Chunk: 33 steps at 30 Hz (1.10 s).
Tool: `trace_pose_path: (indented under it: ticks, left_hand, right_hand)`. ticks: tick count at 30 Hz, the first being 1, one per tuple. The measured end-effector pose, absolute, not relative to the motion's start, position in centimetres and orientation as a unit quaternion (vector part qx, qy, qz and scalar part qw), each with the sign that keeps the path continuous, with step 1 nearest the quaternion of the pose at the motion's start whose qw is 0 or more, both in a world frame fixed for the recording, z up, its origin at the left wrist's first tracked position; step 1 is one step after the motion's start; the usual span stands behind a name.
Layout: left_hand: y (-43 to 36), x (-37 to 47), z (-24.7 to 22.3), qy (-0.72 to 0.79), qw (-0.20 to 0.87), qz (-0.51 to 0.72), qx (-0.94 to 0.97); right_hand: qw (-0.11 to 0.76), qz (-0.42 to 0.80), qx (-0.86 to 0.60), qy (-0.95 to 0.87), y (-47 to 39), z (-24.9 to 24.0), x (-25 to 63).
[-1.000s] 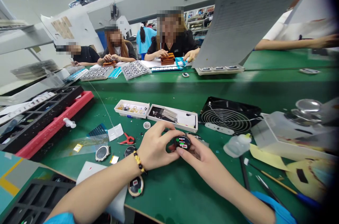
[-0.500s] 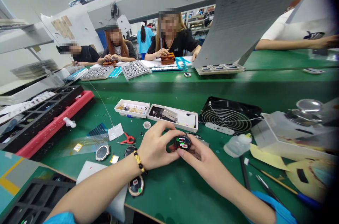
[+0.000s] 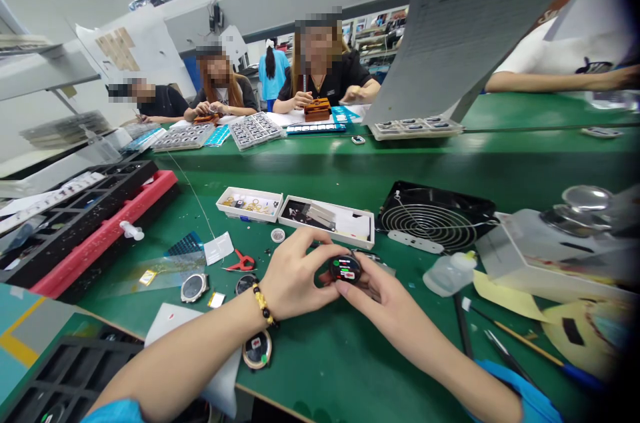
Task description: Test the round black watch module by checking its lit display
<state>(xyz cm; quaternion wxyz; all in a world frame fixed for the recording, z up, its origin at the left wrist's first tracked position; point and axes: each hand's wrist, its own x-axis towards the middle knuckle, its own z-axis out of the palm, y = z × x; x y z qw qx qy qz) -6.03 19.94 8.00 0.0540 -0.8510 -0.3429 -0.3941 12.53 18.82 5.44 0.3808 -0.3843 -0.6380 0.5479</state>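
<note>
Head view, centre of frame – left hand (image 3: 293,279) and right hand (image 3: 380,293) both pinch a round watch module (image 3: 345,268), its screen lit, just above the green bench (image 3: 350,356). Fingers narrow, closed on its rim. White parts tray (image 3: 327,216) just behind; black fan (image 3: 435,213) to the right.

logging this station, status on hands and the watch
Left hand and right hand both grip round watch, screen lit. Red clip lies clear, left.

Black watch (image 3: 345,268), red-green screen; green table (image 3: 350,356); red tray (image 3: 103,236).
</note>
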Motion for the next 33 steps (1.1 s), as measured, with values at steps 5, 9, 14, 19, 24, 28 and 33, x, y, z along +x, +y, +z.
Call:
trace_pose_path:
  ticks: [5,9,14,19,24,28,33]
  left_hand:
    - [19.9,-6.02,8.07,-0.343,0.051,-0.394,-0.851]
    - [19.92,-6.01,8.02,-0.344,0.053,-0.396,-0.85]
    - [19.98,-6.0,7.99,-0.34,0.05,-0.399,-0.85]
    - [19.97,-5.99,7.96,-0.34,0.052,-0.398,-0.85]
    - [20.01,-6.0,7.8,-0.341,0.052,-0.399,-0.849]
    - [20.04,-6.02,7.73,-0.343,0.053,-0.398,-0.849]
    - [20.02,-6.01,7.83,-0.339,0.058,-0.4,-0.85]
  right_hand:
    - [0.382,0.556,-0.382,-0.632,18.79,5.56,12.49]
    - [0.382,0.561,-0.381,-0.628,18.77,5.74,12.41]
    - [0.379,0.563,-0.39,-0.622,18.73,5.75,12.37]
    - [0.378,0.565,-0.388,-0.622,18.77,5.69,12.39]
    - [0.375,0.566,-0.39,-0.622,18.92,5.59,12.41]
    - [0.375,0.571,-0.387,-0.619,18.98,5.63,12.31]
    - [0.37,0.569,-0.39,-0.622,18.89,5.69,12.28]
